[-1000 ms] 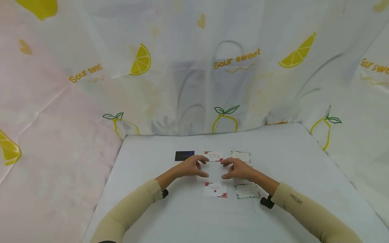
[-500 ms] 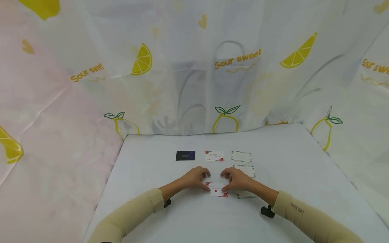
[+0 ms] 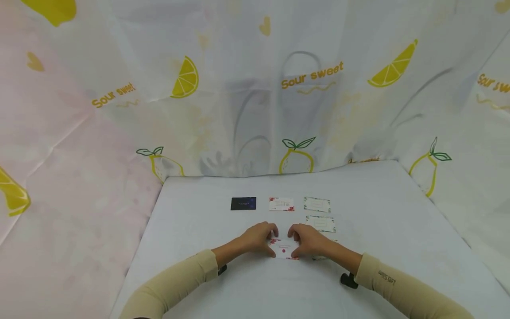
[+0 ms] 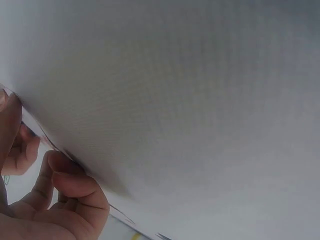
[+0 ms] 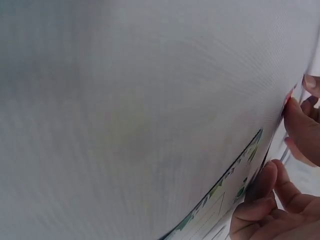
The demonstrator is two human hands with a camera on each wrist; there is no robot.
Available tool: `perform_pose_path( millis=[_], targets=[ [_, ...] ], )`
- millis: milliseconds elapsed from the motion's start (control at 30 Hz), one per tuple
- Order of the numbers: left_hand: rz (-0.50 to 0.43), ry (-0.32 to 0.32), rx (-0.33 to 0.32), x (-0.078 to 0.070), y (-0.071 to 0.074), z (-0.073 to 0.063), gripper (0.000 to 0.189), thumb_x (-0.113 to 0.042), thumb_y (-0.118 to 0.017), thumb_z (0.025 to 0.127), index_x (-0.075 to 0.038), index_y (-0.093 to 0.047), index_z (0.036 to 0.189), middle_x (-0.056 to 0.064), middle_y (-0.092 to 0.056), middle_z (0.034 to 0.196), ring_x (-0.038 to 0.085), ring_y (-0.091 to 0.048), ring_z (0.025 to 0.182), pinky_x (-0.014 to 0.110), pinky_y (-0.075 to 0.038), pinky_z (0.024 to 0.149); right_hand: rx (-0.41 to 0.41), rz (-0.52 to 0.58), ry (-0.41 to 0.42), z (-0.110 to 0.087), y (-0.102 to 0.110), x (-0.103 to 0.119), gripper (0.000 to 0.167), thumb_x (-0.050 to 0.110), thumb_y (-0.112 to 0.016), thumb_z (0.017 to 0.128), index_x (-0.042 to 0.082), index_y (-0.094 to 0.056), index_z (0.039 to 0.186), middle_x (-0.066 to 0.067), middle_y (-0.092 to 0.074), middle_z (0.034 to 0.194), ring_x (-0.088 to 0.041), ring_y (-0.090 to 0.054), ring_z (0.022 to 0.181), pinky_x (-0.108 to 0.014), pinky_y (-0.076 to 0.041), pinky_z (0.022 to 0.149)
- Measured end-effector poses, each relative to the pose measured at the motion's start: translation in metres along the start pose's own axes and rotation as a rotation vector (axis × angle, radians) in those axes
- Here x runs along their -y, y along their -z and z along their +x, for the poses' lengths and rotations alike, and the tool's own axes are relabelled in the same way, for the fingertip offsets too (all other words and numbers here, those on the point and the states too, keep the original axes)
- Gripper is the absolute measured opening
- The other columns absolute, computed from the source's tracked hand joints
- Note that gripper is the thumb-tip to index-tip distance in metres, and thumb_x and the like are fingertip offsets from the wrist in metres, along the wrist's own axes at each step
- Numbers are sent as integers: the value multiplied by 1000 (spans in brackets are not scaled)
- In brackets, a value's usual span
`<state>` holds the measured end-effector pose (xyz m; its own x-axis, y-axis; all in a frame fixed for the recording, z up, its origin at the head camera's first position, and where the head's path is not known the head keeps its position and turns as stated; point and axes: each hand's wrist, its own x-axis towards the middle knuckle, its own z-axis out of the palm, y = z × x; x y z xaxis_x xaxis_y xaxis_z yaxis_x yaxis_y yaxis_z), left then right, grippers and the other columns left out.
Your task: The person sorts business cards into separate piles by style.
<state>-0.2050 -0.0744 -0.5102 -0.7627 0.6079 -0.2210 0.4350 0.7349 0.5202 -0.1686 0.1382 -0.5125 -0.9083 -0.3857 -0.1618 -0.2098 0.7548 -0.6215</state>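
A white business card with red flowers in its corners [image 3: 283, 249] lies on the white table, with a small red dot on its face. My left hand [image 3: 256, 238] holds its left side, thumb at the near corner and curled fingers toward the far edge. On the opposite side my right hand [image 3: 312, 240] grips it the same way, thumb and curled fingers at the right edge. In the right wrist view a red corner of the card [image 5: 288, 96] shows beside the thumb tip. Both hands cover the card's side edges in part.
Behind the hands lie a dark blue-black card [image 3: 243, 204], another red-flowered card [image 3: 281, 204] and a leaf-bordered card [image 3: 317, 204] in a row. A second leaf-bordered card [image 3: 321, 223] sits nearer. One more leaf-bordered card [image 5: 210, 207] is mostly hidden under my right forearm. A lemon-print cloth [image 3: 255, 110] hangs behind.
Both hands came back toward me from beside the far red-flowered card to the near one, and their fingers closed in on its two sides. The cards appear unmoved.
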Motion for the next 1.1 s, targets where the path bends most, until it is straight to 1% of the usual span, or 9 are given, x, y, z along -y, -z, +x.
perform_pose_path(
  millis=[100, 200, 333, 400, 533, 667, 833, 967, 1100],
  targets=[
    [-3, -8, 7, 0, -1, -2, 46, -24, -92, 67, -17, -65, 103, -4, -55, 89, 9, -48, 79, 22, -41, 72, 3, -19, 23, 0, -2, -1, 40, 14, -90, 68, 10, -64, 98, 0, -53, 81, -13, -46, 75, -25, -39, 67],
    [4, -14, 6, 1, -2, -1, 43, -24, -92, 66, -18, -66, 100, -4, -54, 90, 9, -48, 79, 22, -41, 72, -5, -55, 41, 1, -2, -1, 36, 15, -90, 68, 9, -65, 93, -1, -52, 82, -13, -45, 75, -26, -38, 67],
    [14, -29, 6, -1, -4, -1, 43, -22, -92, 67, -19, -62, 98, -5, -53, 91, 8, -48, 80, 21, -41, 72, -8, -64, 32, 0, -3, 0, 35, 16, -90, 69, 10, -61, 89, 1, -52, 87, -13, -45, 78, -28, -40, 70],
    [7, -38, 9, -3, -5, -3, 44, -21, -90, 70, -19, -59, 100, -6, -53, 89, 8, -48, 79, 21, -42, 72, 2, -44, 14, -4, -4, 3, 35, 15, -87, 73, 11, -58, 91, 1, -53, 87, -13, -46, 78, -28, -40, 70],
    [-9, -52, 4, -2, -7, -6, 41, -20, -86, 76, -18, -55, 103, -7, -54, 83, 6, -48, 74, 20, -42, 67, 35, -9, 9, -11, -3, 8, 35, 12, -80, 81, 12, -50, 99, 1, -52, 81, -13, -45, 70, -26, -37, 61],
    [-31, -78, -11, 3, -7, -7, 37, -20, -82, 81, -18, -55, 105, -7, -57, 84, 6, -49, 73, 20, -42, 66, 31, -23, 73, -12, -3, 5, 32, 11, -74, 87, 13, -47, 105, 1, -51, 77, -10, -41, 62, -23, -34, 55],
    [-54, -138, -55, 8, -2, -8, 35, -19, -79, 84, -16, -58, 111, -7, -62, 91, 5, -51, 75, 18, -44, 69, -5, -15, 143, -8, -1, 0, 26, 12, -64, 95, 15, -47, 115, 3, -55, 82, -6, -44, 62, -23, -38, 57],
    [-98, -213, -90, 14, 3, -8, 41, -19, -80, 83, -16, -59, 118, -4, -62, 90, 4, -50, 72, 17, -43, 66, -22, 70, 181, -6, 5, -1, 22, 10, -59, 98, 14, -49, 117, 4, -54, 72, -4, -44, 58, -23, -39, 54],
    [-135, -294, -107, 19, 6, -7, 53, -19, -83, 81, -13, -58, 127, -1, -66, 106, 4, -53, 76, 16, -45, 68, -25, 164, 184, -4, 12, -3, 18, 9, -55, 100, 13, -50, 117, 5, -53, 65, -5, -47, 55, -23, -41, 53]
  ],
)
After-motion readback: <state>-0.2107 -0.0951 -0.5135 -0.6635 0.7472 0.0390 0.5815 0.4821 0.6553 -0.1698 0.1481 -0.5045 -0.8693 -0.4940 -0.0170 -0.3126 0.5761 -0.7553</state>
